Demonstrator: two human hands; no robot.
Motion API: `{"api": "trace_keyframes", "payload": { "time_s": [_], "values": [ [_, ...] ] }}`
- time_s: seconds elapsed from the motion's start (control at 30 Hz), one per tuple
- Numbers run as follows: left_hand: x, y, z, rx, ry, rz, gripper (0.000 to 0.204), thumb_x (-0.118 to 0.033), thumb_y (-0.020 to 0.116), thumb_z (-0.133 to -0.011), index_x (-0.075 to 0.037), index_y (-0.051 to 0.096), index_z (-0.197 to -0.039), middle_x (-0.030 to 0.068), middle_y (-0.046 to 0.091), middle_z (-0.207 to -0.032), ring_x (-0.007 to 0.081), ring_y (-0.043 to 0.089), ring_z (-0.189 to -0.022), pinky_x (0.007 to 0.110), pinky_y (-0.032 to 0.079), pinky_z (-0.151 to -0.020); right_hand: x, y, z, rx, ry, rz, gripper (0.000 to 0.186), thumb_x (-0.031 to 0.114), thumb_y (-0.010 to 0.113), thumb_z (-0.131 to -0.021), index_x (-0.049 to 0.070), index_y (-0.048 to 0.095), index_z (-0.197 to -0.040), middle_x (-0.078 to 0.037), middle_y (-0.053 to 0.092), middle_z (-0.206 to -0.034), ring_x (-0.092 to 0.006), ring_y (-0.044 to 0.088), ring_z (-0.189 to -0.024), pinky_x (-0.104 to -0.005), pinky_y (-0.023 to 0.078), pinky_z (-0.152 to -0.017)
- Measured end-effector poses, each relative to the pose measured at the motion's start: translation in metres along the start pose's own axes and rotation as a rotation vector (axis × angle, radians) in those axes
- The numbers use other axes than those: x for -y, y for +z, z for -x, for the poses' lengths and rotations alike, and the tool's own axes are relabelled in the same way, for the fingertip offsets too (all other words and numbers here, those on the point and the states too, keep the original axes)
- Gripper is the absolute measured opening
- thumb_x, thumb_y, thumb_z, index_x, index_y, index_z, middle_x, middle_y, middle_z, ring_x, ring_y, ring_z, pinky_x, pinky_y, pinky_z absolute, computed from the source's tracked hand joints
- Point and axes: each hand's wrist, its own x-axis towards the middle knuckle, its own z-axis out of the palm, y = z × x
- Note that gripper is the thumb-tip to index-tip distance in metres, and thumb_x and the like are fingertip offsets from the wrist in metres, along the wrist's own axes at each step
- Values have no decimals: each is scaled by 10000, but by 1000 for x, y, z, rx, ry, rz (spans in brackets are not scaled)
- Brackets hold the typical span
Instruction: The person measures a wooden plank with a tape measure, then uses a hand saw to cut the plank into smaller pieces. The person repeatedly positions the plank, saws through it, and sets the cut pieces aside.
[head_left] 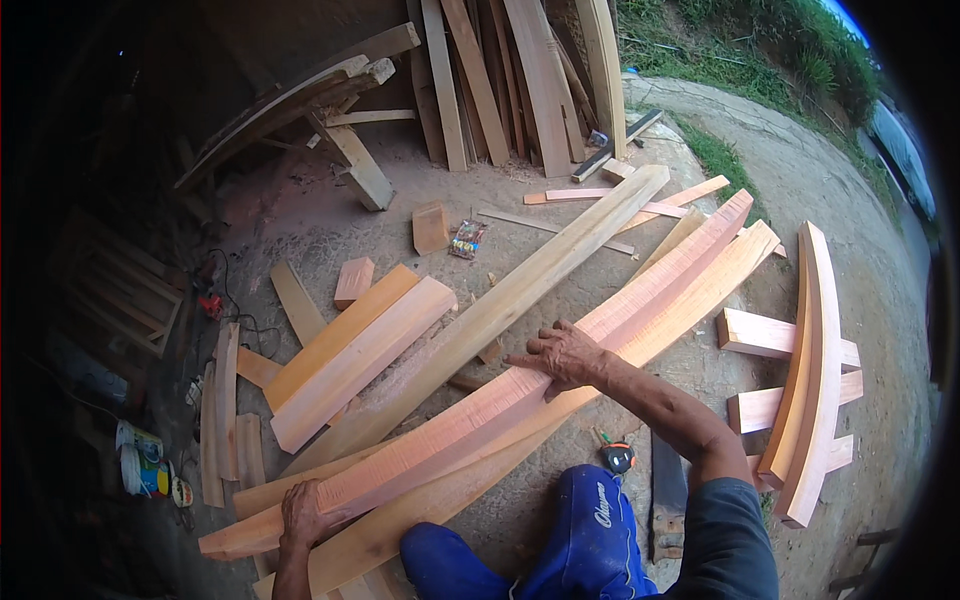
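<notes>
A long curved wooden beam point(455, 425) with a rough-sawn pinkish upper face runs diagonally from lower left to upper right in front of me. Close to its lower left end, my left hand point(303, 512) is closed over it, thumb on the near side. My right hand point(562, 357) grips the beam around its middle, index finger stretched along the upper face and thumb on the near face. A second curved, paler plank point(440, 505) lies alongside on the near side, above my blue-trousered knees. Behind the beam stretches a long straight board point(500, 325).
Right of me, a curved beam pair point(808, 375) rests across short blocks. A tape measure point(618, 457) lies near my knee. Thick boards point(360, 350), offcuts and a small colourful pack point(467, 239) are on the floor. Tall planks point(500, 80) lean at the back beside a wooden trestle point(355, 165).
</notes>
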Motion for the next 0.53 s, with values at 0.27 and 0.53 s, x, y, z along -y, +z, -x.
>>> {"api": "trace_keyframes", "payload": {
  "time_s": [0.27, 0.53],
  "values": [
    [-14, 20, 33, -60, -67, 46, 897, -455, 995, -605, -46, 597, -1298, 205, 676, -1228, 407, 617, -1206, 522, 441, -1082, 6, 13, 3, -75, 44, -27, 1229, 533, 954, -635, 411, 321, -1682, -18, 610, -1269, -266, 564, -1247, -547, 436, -1095],
    [-48, 7, 65, -61, -73, 88, 843, -351, 995, -638, -79, 594, -1327, 176, 646, -1313, 379, 583, -1273, 503, 402, -1116, 57, 45, 48, -318, 298, -50, 1128, 438, 919, -760, 318, 304, -1699, -79, 387, -1697, -333, 359, -1561, -631, 268, -1274]
  ]
}}
